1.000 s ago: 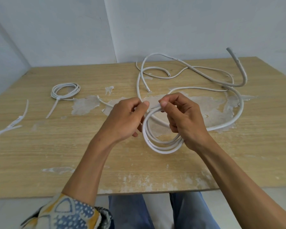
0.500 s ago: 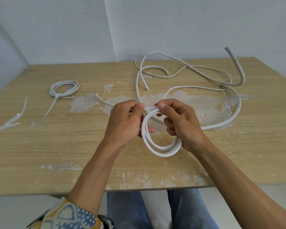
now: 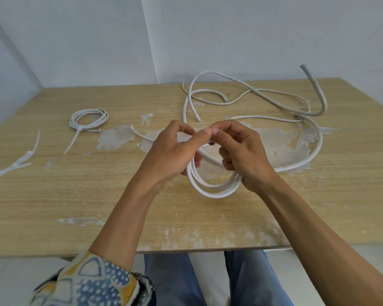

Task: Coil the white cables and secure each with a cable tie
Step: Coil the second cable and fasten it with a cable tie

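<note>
1. Half-wound coil of white round cable (image 3: 215, 192): held just above the middle of the light wooden table (image 3: 75, 195). Its loops hang toward 6 o'clock below both hands.

2. Left hand (image 3: 170, 155): fingers curled, thumb and forefinger pinching the top of the coil at its 11 o'clock side.

3. Right hand (image 3: 243, 155): thumb and forefinger pinch the same loops at 12 o'clock, tips meeting those of the left hand. The lower fingers curl round the coil at its 3 o'clock side.

4. Uncoiled run of the white cable (image 3: 316, 149): leaves the coil toward 3 o'clock and lies on the table in a wide arc curving back toward 12 o'clock.

5. Finished small white cable coil (image 3: 89, 117): lies flat at 10 o'clock from the hands, well apart, bound with a white cable tie (image 3: 79, 129) whose tail points to 7 o'clock.

6. Loose white cable ties (image 3: 13, 166): at 9 o'clock, near the table's edge.

7. Further loose white cables (image 3: 208, 91): tangled at 12 to 1 o'clock, far side of the table.
</note>
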